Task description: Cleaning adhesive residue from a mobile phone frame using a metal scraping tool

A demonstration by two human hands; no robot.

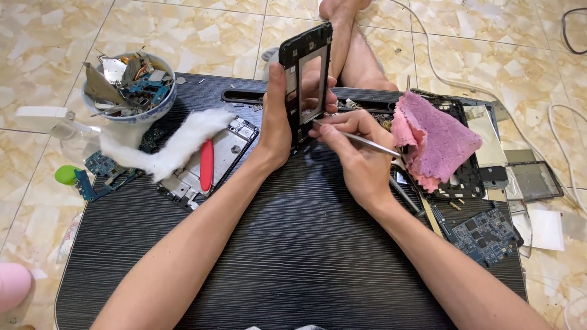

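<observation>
The left hand holds the black phone frame standing tall, fingers wrapped tight around its side, and the right hand pinches thin tweezers whose tip touches the frame's bottom edge.

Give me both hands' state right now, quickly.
Left hand: closed on the black phone frame, held upright.
Right hand: closed on thin metal tweezers.

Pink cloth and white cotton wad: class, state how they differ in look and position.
The pink cloth is crumpled and textured, right of the hands, lying on a dark phone frame. The white cotton wad is fluffy and elongated, left of the hands, trailing from the bowl. Both are soft and rest untouched on the black table.
</observation>
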